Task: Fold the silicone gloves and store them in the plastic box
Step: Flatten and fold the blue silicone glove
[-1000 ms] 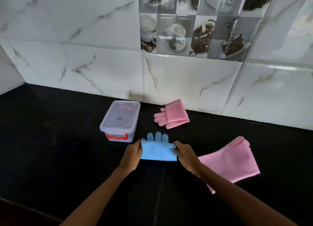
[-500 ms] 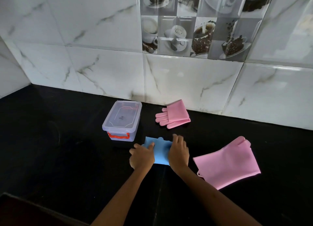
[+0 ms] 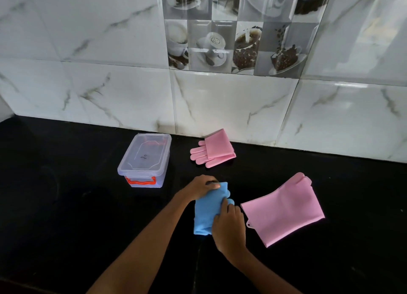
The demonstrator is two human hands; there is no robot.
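Observation:
A blue silicone glove (image 3: pixel 206 214) lies folded on the black counter, its long side now running toward me. My left hand (image 3: pixel 201 186) grips its far end and my right hand (image 3: pixel 229 225) holds its near right edge. A clear plastic box (image 3: pixel 144 159) with its lid on and an orange handle stands to the left, apart from my hands. One pink glove (image 3: pixel 212 150) lies folded near the wall. Another pink glove (image 3: pixel 284 210) lies flat and unfolded just right of my right hand.
The black counter (image 3: pixel 66 205) stretches wide to the left and right. A marble-tiled wall (image 3: pixel 220 102) closes off the back, just behind the folded pink glove.
The blue glove has been folded over and turned from lying crosswise to lying lengthwise. Both hands shifted with it, the left to its far end, the right to its near side.

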